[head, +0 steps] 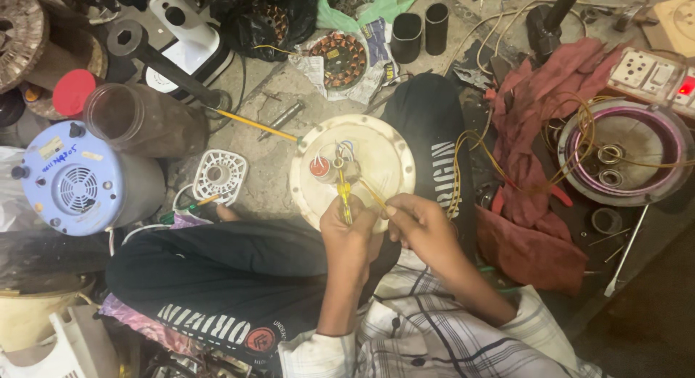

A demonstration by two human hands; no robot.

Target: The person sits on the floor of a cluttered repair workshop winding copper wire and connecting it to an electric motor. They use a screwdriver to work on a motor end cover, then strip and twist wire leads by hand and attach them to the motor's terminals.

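A round cream-coloured motor cover rests on my knees, with a small red round part and a metal fitting near its centre. My left hand grips a yellow-handled tool whose tip points at that centre. My right hand pinches a thin yellow wire that runs up to the same spot. The two hands sit side by side at the cover's near edge.
A blue-white motor housing and a dark jar lie at left, a white grille beside them. A copper winding lies at the top. At right are a red cloth, a wired round casing and a switchboard.
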